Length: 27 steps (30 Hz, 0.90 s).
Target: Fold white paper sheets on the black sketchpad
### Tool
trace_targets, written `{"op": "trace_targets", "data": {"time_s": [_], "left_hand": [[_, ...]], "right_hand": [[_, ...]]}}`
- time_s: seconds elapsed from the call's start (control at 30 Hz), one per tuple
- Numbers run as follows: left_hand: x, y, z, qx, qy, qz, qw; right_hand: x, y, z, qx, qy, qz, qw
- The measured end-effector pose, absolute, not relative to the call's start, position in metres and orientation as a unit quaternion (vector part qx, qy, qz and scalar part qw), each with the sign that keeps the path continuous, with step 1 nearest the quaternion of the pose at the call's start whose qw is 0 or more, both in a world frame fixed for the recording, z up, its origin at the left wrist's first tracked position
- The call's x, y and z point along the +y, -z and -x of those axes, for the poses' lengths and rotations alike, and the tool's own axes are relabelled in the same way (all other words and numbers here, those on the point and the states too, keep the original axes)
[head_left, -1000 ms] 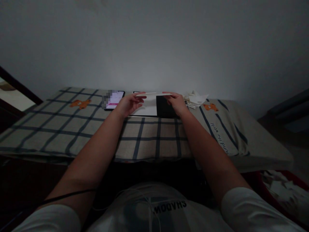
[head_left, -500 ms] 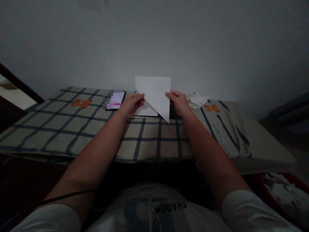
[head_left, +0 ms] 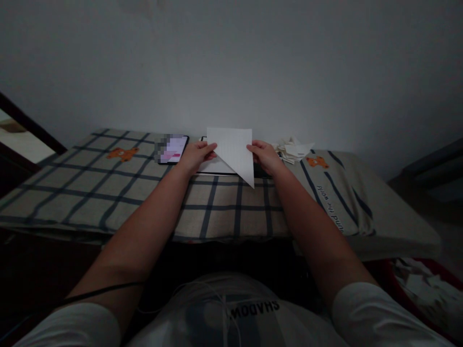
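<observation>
A sheet of lined white paper (head_left: 234, 147) is held between my two hands above the table, its lower left edge cut on a slant down to a point. My left hand (head_left: 198, 155) pinches the paper's left edge between thumb and fingers. At the right edge, my right hand (head_left: 264, 155) grips it the same way. Beneath the sheet lies a flat white pad or sheet with a dark border (head_left: 216, 166), partly covered by the paper and hands. A phone (head_left: 174, 148) with a lit screen rests just left of my left hand.
Several folded or cut paper pieces (head_left: 292, 149) lie in a pile right of my right hand. A checked cloth (head_left: 123, 193) with orange bear prints covers the table, which stands against a grey wall (head_left: 231, 62). A red container (head_left: 398, 289) full of paper scraps sits low at right.
The paper's top edge has come down and tilted, so the sheet looks shorter and lies closer to the table. Both hands keep their pinch and have dropped slightly.
</observation>
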<state>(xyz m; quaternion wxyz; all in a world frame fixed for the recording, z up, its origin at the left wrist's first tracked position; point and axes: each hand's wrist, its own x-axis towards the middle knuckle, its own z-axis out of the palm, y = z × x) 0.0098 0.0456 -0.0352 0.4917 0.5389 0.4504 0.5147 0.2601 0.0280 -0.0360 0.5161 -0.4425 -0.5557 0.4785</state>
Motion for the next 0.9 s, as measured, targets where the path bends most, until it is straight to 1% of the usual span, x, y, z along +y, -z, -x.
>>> {"op": "trace_targets", "data": {"time_s": [0.2, 0.4, 0.63, 0.77, 0.9], "left_hand": [[0.038, 0.028, -0.011, 0.405, -0.513, -0.538, 0.532], [0.038, 0.028, -0.012, 0.386, -0.529, -0.521, 0.547], [0.043, 0.027, -0.009, 0.362, -0.527, -0.504, 0.581], [0.043, 0.032, -0.012, 0.381, -0.55, -0.525, 0.526], [0.043, 0.039, -0.011, 0.394, -0.542, -0.575, 0.469]], "right_hand": [[0.032, 0.037, -0.263, -0.527, -0.505, 0.424, 0.536], [0.034, 0.04, -0.266, -0.513, -0.53, 0.379, 0.559], [0.03, 0.037, -0.266, -0.512, -0.55, 0.359, 0.554], [0.032, 0.04, -0.265, -0.55, -0.503, 0.388, 0.542], [0.036, 0.045, -0.266, -0.606, -0.437, 0.411, 0.523]]}}
